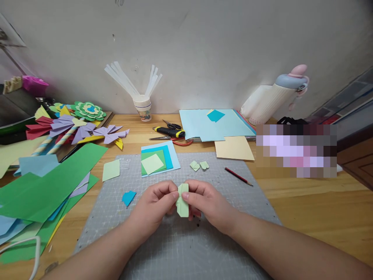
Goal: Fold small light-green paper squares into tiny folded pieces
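Note:
Between both hands, above the grey cutting mat (163, 249), is a folded piece of light green paper (183, 206). My left hand (159, 200) pinches its left edge between thumb and fingers. From the other side my right hand (208, 202) grips it, thumb pressed on the front face; some fingers of both hands are hidden behind. Beyond the hands lie two small folded light green paper pieces (199, 166). A stack of paper squares (171, 155) in blues and greens rests farther back on the mat. Left of my left hand is a small blue paper piece (128, 198).
A pencil (239, 176) lies on the mat's right side. Behind are a utility knife (169, 132), scissors (160, 138), a paper cup (142, 108) with white strips and light blue sheets (201, 122). Green sheets (52, 186) and paper flowers (89, 111) crowd the left; a bottle (275, 97) leans at back right.

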`<state>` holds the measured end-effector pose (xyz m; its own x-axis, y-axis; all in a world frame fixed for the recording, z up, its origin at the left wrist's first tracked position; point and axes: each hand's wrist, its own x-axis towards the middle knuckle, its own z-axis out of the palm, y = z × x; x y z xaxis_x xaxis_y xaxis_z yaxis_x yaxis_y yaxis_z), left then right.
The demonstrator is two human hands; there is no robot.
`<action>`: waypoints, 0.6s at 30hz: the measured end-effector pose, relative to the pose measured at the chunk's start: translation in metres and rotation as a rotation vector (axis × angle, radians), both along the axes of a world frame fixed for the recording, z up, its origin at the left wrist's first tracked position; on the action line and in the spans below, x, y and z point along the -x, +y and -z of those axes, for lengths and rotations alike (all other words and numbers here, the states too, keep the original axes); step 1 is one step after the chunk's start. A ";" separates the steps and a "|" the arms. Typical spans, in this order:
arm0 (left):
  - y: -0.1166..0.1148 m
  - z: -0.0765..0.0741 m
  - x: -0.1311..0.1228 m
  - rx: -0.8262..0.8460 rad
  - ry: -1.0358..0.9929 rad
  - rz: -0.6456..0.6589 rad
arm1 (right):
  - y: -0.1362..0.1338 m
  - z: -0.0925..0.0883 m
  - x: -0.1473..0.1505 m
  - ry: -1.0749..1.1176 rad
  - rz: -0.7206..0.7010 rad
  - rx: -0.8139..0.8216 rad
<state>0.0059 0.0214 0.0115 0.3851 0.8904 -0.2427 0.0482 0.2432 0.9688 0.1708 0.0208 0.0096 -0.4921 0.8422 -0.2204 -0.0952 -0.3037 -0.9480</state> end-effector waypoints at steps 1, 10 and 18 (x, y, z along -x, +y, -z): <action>0.000 0.001 0.001 0.000 0.013 -0.012 | 0.000 0.001 0.000 -0.011 0.000 -0.003; 0.000 -0.003 0.001 -0.046 0.031 0.002 | -0.001 0.002 0.000 -0.014 -0.029 -0.036; -0.001 -0.006 -0.001 -0.050 0.033 0.038 | -0.001 -0.002 0.000 -0.009 -0.019 -0.026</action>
